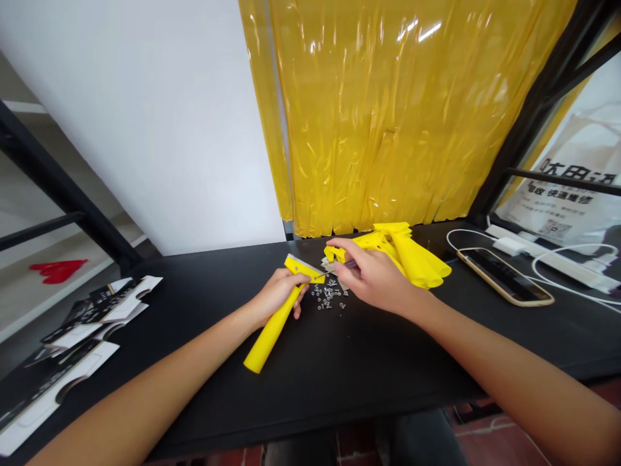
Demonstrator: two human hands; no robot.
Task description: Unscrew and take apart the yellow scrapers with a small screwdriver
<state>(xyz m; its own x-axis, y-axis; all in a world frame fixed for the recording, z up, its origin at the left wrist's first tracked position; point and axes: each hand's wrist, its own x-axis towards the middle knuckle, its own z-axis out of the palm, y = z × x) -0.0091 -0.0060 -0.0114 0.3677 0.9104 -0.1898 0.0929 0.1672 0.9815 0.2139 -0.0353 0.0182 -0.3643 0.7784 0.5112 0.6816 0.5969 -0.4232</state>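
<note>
My left hand (280, 294) is closed around a yellow plastic scraper-like tool (274, 333). Its tube handle slants down toward me, and a flat head with a pale straight edge points away. My right hand (371, 275) grips a thin screwdriver (350, 263), whose dark handle is mostly hidden by the fingers. The shaft reaches left to a small fastener on the yellow head. Just below, small loose screws and nuts (328, 294) lie scattered on the black table. Behind my right hand is a pile of similar yellow plastic parts (420, 259), with thin pale metal-looking pieces (330, 264) beside it.
A phone (504, 277) lies on the right, near a white power strip (557, 259) and looped white cables. Cut black-and-white card packaging (101, 317) is stacked at the left. A yellow plastic curtain (388, 116) and a white panel (194, 129) stand behind the black table (369, 382).
</note>
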